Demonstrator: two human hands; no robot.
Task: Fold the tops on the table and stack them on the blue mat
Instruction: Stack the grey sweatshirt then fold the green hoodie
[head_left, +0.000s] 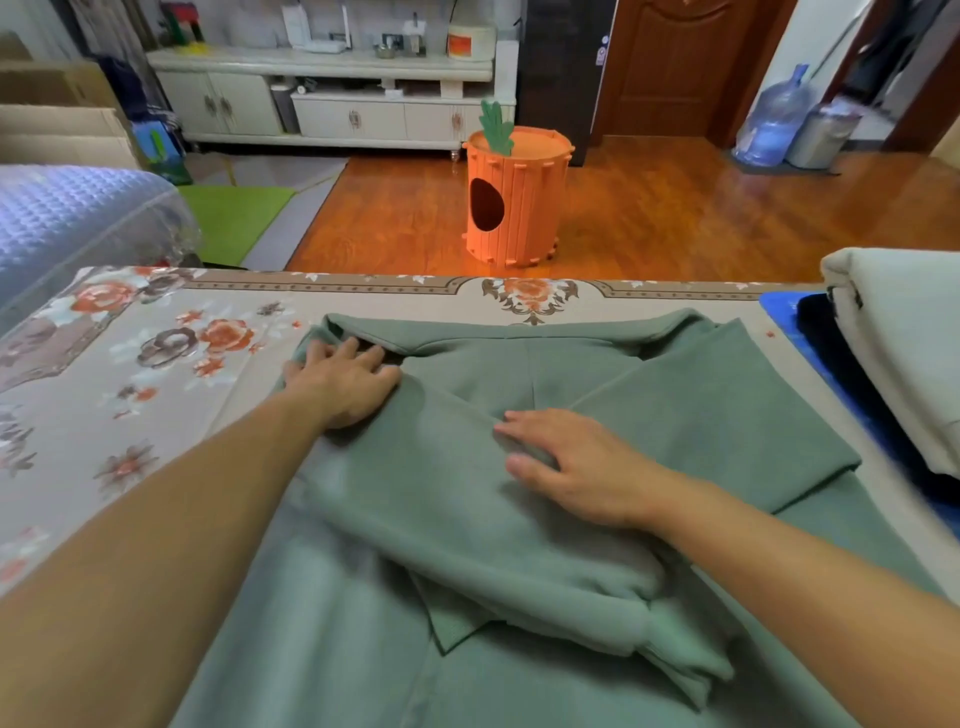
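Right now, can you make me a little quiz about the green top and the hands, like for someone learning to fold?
1. True or false: the left hand lies near the collar end of the green top.
2. What lies under the right hand? A) a sleeve folded across the top B) the blue mat C) bare tablecloth
3. Fill in: already stacked on the blue mat, a cream top lies over a ____ one.

Key: 1 true; 2 A; 3 dark.
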